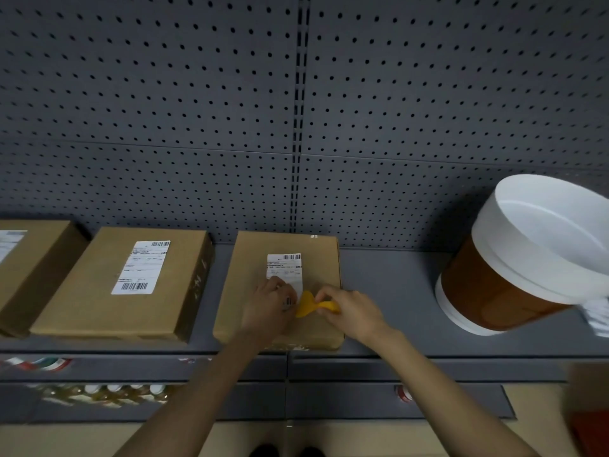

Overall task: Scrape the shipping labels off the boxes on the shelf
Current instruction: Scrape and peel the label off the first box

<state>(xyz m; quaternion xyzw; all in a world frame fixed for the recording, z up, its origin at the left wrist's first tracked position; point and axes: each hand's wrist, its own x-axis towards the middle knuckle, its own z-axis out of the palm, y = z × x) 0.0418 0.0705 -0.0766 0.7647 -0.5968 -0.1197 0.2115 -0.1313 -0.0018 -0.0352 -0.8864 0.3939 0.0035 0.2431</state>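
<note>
Yellow scraper (313, 306) between both hands (346, 310)

Grey pegboard wall (164, 110) behind grey shelving (389, 285) — dim light, perhaps tan floor (534, 400) below.

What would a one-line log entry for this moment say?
step: scraping | right hand: holds yellow scraper | left hand: grips label edge | middle box | label partly lifted

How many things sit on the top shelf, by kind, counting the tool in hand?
Cardboard boxes: 3 (left edge, middle, and the one being worked on)
Shipping labels: 3 ()
White-and-orange tub: 1
Yellow scraper: 1
Total: 8
</note>
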